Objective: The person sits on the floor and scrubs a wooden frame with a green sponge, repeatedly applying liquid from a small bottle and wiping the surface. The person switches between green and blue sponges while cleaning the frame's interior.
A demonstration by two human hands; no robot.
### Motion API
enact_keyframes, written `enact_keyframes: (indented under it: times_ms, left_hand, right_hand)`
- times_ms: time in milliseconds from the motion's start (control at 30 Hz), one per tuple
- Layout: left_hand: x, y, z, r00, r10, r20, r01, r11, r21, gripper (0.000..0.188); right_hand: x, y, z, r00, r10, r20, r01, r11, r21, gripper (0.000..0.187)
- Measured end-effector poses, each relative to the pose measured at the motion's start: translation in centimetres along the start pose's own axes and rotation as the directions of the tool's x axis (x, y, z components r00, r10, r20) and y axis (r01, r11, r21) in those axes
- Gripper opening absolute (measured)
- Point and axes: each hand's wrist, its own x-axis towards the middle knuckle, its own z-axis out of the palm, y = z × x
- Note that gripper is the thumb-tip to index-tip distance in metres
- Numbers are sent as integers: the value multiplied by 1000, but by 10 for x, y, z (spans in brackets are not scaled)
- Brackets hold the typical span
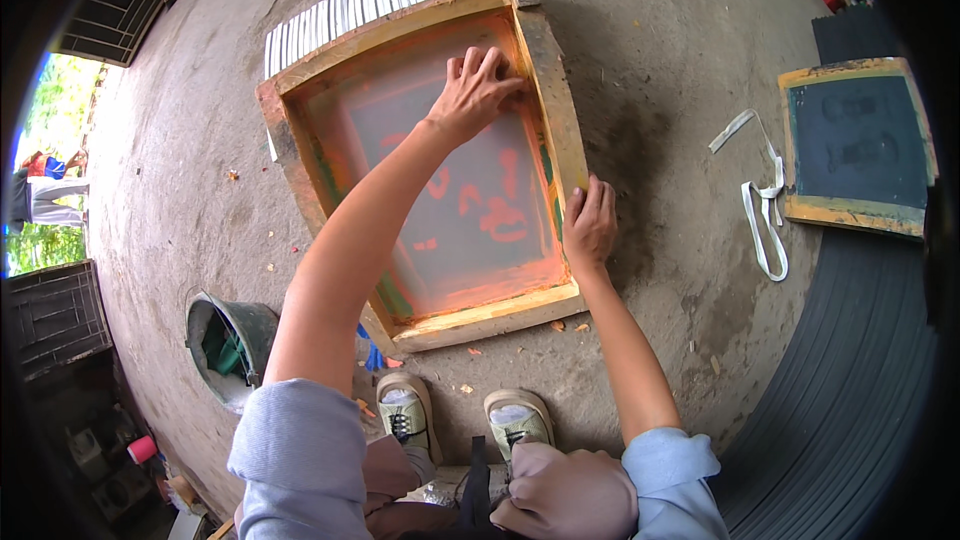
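Left arm [345, 250] extended far forward, angled right, left hand [472, 98] back-up with fingers bent; right arm [630, 350] extended less, right hand [590, 227] fingers curled.

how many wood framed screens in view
2: the larger screen at centre, with the right hand at its rim; the smaller screen at far right, beside a white strap. Others may be hidden.

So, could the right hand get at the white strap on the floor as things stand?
Probably yes, perhaps with a lean: the right hand is at the right edge of the orange-stained frame, and nothing appears to stand between that hand and the white strap.
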Motion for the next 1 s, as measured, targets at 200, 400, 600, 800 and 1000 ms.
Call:
enact_keyframes:
  times_ms: [200, 400, 600, 800, 1000]
  left_hand:
    - [1, -3, 1, 993, 1, 121, -6, 999, 39, 48]
    - [4, -4, 0, 992, 17, 122, -22, 999, 46, 44]
    - [4, -3, -2, 992, 40, 118, -46, 998, 49, 40]
    - [3, -3, -1, 997, 64, 37, -66, 996, 59, 27]
    - [2, 0, -5, 997, 57, 58, -62, 994, 88, 35]
  right_hand:
    - [0, 1, 0, 1000, -6, 13, 6, 1000, -9, 26]
    - [0, 2, 1, 1000, -4, 16, 4, 1000, 1, 26]
    - [0, 1, 0, 999, 17, 33, -17, 1000, 4, 25]
    - [0, 0, -1, 999, 11, 34, -11, 1000, 0, 26]
    - [0, 0, 1, 1000, 11, 23, -11, 1000, 12, 25]
